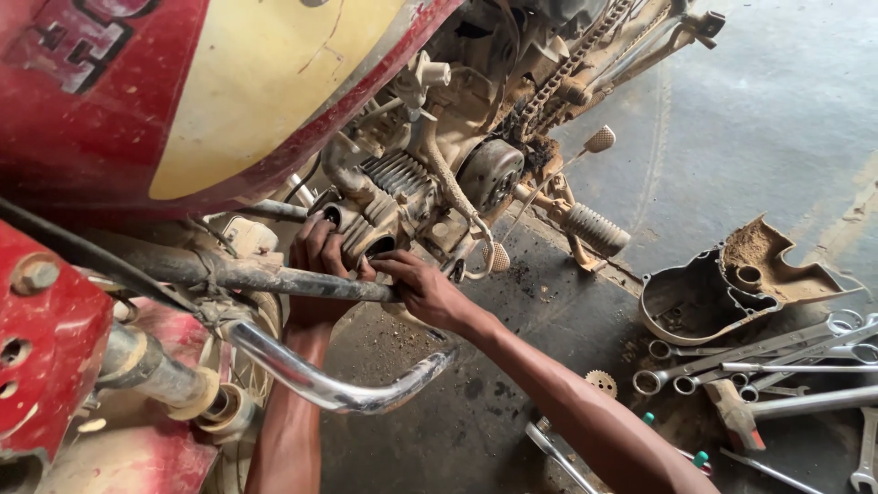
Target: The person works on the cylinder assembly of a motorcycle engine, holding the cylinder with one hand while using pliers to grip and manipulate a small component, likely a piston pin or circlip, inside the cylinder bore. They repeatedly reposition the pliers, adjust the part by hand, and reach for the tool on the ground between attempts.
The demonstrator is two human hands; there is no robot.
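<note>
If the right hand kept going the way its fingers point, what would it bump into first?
The right hand points up-left at the engine's finned cylinder, so that likely comes first. Its fingertips look about there already, beside the left hand, though depth is hard to judge.

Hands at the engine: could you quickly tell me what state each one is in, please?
Left hand: fingers curled against the engine cylinder; whether it grips anything cannot be told.
Right hand: fingertips at the cylinder's underside; grip cannot be told.

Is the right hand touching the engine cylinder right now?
Touching. The head view shows the right hand with its fingertips pressed on the lower edge of the engine cylinder, no gap visible; the left hand rests beside it.
</note>
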